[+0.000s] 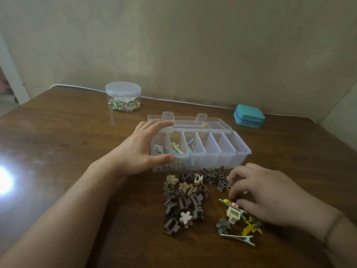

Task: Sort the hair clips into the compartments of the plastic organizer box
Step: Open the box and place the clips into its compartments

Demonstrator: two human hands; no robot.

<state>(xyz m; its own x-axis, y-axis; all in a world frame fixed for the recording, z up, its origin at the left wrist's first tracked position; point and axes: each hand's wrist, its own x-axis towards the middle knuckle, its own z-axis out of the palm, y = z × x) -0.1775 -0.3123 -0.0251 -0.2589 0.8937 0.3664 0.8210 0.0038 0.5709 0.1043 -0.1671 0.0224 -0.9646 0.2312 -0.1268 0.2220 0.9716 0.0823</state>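
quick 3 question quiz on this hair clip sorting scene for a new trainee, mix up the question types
1. True or false: the organizer box has its lid closed.
2. Multiple choice: what is the left hand doing? A) resting flat on the table B) holding the left end of the organizer box C) lifting the round jar
3. Fill in: the three compartments at the box's ____ end already hold clips.

Key
1. False. The lid is open, folded back behind the box.
2. B. Thumb on the front wall, fingers over the back edge.
3. Left. The three on the right look empty, while the right hand picks in the loose hair clips.
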